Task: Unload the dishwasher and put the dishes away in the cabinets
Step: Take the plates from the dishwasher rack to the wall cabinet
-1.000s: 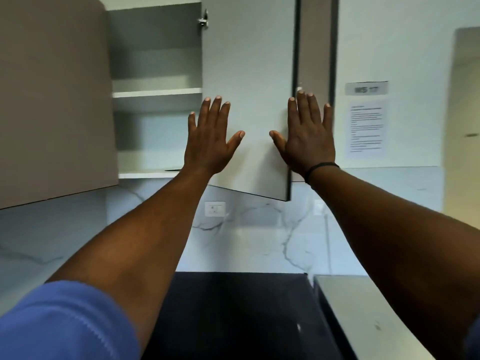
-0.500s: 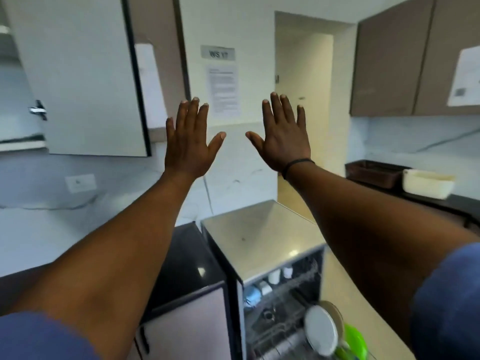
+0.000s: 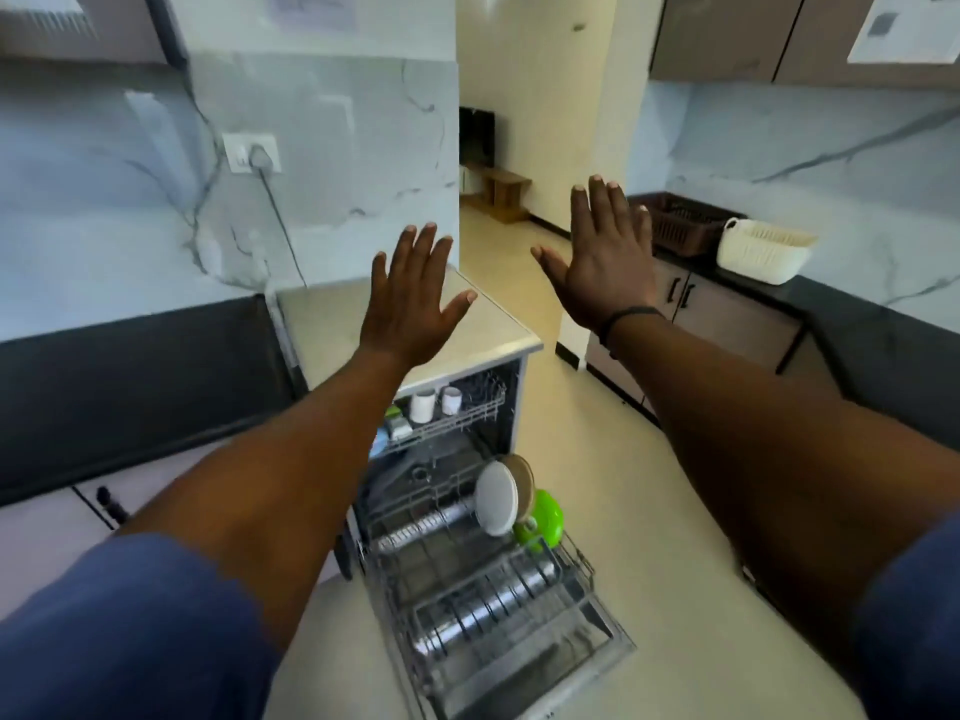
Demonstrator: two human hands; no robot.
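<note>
The dishwasher [image 3: 332,314] stands open below me, its lower rack [image 3: 498,600] pulled out over the floor. In that rack a white plate [image 3: 497,498], a brownish plate [image 3: 522,472] and a green dish [image 3: 545,517] stand on edge. Two white cups [image 3: 423,405] sit in the upper rack [image 3: 452,415]. My left hand [image 3: 410,298] is raised flat, fingers spread, above the dishwasher's top. My right hand [image 3: 605,262], with a black wristband, is spread the same way further right. Neither hand holds anything.
A black counter [image 3: 130,371] runs left of the dishwasher under a marble wall with a socket [image 3: 253,153]. On the right counter stand a brown basket [image 3: 680,226] and a white basket [image 3: 761,249]. Wall cabinets [image 3: 727,36] hang at upper right. A doorway [image 3: 493,163] lies ahead.
My view has swung from the open wall cabinet down and right to the dishwasher. Both hands stayed spread and empty and dropped lower in view.
</note>
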